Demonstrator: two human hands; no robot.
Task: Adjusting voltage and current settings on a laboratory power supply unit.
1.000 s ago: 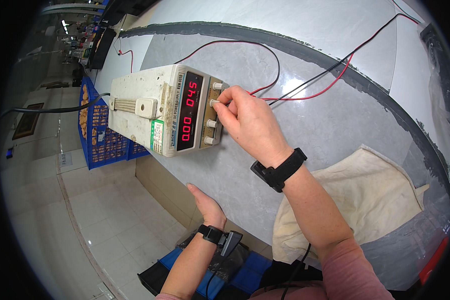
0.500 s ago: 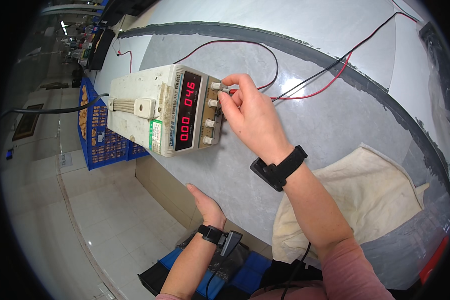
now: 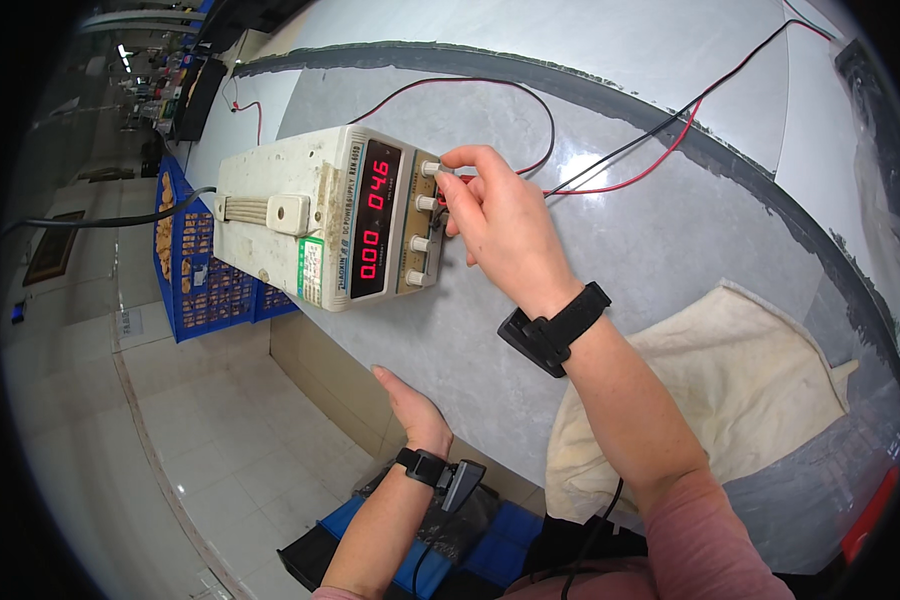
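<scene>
Here, right hand (image 3: 505, 222): fingers clamped on knob (image 3: 431, 169);
left hand (image 3: 412, 410): finger state indeterminable;
bench (image 3: 630, 265): power supply (image 3: 285, 175), cloth (image 3: 715, 390), leads (image 3: 709, 91) partly hand-hidden

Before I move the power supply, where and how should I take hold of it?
Probably by the ribbed carry handle on top of the power supply, reaching from above with a grip closing across it: it is a narrow strap running front to back, away from the front knobs where the right hand is. The finger room underneath can't be judged.
</scene>
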